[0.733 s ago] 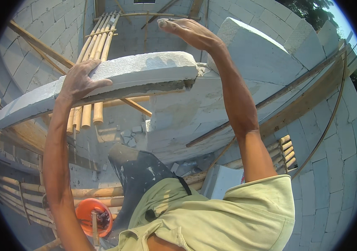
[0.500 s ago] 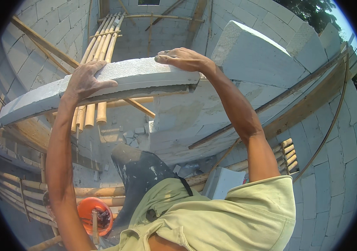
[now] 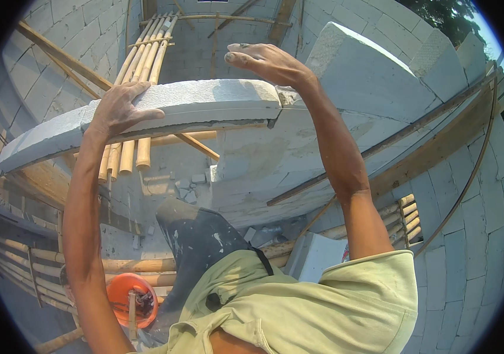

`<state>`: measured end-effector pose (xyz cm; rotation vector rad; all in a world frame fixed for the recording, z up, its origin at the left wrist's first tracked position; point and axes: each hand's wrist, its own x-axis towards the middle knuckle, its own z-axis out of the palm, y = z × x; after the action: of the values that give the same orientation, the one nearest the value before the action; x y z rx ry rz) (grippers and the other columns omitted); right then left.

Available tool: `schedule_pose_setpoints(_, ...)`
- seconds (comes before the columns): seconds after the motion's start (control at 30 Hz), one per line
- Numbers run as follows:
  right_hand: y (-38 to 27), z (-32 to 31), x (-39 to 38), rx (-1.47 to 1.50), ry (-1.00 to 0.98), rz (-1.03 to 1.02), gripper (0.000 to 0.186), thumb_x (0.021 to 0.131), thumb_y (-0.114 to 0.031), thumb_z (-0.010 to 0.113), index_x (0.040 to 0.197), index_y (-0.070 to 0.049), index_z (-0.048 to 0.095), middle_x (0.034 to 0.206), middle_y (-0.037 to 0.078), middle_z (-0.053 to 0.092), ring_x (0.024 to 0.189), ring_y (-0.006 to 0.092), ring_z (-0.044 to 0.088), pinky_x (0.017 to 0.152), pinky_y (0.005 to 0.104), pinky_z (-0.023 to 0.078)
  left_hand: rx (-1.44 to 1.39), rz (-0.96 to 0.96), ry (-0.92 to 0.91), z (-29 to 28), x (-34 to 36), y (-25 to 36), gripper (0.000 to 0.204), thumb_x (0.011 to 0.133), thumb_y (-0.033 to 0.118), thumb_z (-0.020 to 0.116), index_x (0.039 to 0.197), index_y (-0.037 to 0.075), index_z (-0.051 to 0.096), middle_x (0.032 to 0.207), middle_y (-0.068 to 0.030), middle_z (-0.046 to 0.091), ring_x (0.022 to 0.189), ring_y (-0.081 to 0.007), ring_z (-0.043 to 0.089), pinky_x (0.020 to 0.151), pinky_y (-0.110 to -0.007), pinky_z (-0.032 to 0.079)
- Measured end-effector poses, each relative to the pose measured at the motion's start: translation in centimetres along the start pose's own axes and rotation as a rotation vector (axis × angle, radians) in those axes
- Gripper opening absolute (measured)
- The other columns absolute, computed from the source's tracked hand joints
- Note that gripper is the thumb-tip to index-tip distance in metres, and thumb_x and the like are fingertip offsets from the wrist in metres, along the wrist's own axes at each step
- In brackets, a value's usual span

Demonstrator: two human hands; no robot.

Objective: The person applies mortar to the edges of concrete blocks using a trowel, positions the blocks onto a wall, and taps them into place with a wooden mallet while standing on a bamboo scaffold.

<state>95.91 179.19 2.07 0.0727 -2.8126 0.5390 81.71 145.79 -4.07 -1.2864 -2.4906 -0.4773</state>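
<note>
white block (image 3: pixel 216 94), orange bucket (image 3: pixel 120 288), pale green shirt (image 3: pixel 340 301), white-flecked dark trousers (image 3: pixel 196 233)

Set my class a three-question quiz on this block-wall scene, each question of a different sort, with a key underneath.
1. Which hand rests on the pale concrete block?
2. True or false: the right hand is gripping a bamboo pole.
3. The bucket at lower left is: A blue; B orange; C green.

Key:
1. The left hand.
2. False: it hangs open in the air.
3. B.
</note>
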Motion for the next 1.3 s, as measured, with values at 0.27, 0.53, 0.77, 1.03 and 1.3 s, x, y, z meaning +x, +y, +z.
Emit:
schedule_pose_setpoints(0.27, 3.6, 4.6, -0.7, -0.090, -0.175, 0.055, 0.115, 0.080, -0.093, 0.043, 0.146, -0.001, 0.057, 0.144, 0.029, 0.058, 0.134, 0.0468, 0.056, 0.105, 0.0632, 0.048, -0.033, 0.069, 0.031, 0.8, 0.8, -0.1, 0.105, 0.064, 0.075, 0.082, 0.128, -0.007, 0.068, 0.120, -0.0260, 0.070, 0.114, -0.0363, 0.067, 0.102, -0.045, 0.052)
schedule_pose_setpoints(0.53, 2.2, 0.1, -4.5, -0.005, -0.218, 0.044, 0.126, 0.055, -0.072, 0.084, 0.158, -0.013, 0.042, 0.154, 0.024, 0.050, 0.141, 0.0458, 0.048, 0.117, 0.0568, 0.043, 0.184, 0.111, -0.018, 0.4, -0.7, 1.3, 0.118, 0.059, 0.059, 0.093, 0.151, -0.001, 0.048, 0.137, -0.0168, 0.064, 0.131, -0.0311, 0.057, 0.115, -0.043, 0.040)
schedule_pose_setpoints(0.77, -0.6, 2.0, -6.2, -0.314, -0.179, -0.057, 0.135, 0.041, -0.025, 0.098, 0.161, -0.015, 0.037, 0.159, 0.013, 0.045, 0.146, 0.0340, 0.043, 0.123, 0.0478, 0.037, 0.307, 0.055, 0.019, 0.2, -3.0, 0.8, 0.115, 0.056, 0.061, 0.094, 0.151, 0.011, 0.053, 0.127, -0.0114, 0.067, 0.123, -0.0260, 0.062, 0.106, -0.046, 0.047)
schedule_pose_setpoints(1.03, 0.5, 1.9, -6.0, -0.192, -0.148, -0.029, 0.128, 0.045, -0.016, 0.097, 0.159, -0.013, 0.040, 0.139, 0.012, 0.057, 0.130, 0.0352, 0.052, 0.115, 0.0469, 0.043, 0.253, 0.111, -0.016, -0.8, -2.0, 0.8, 0.110, 0.054, 0.063, 0.095, 0.144, 0.009, 0.061, 0.108, -0.0096, 0.069, 0.113, -0.0246, 0.065, 0.098, -0.042, 0.049)
schedule_pose_setpoints(1.3, 1.0, 1.9, -5.6, -0.179, -0.142, -0.093, 0.121, 0.045, -0.014, 0.097, 0.154, -0.012, 0.044, 0.133, 0.011, 0.058, 0.126, 0.0354, 0.054, 0.113, 0.0471, 0.042, 0.211, 0.108, 0.010, -0.4, -1.8, 0.4, 0.106, 0.055, 0.063, 0.094, 0.142, 0.010, 0.063, 0.103, -0.0076, 0.069, 0.109, -0.0236, 0.066, 0.096, -0.040, 0.048)
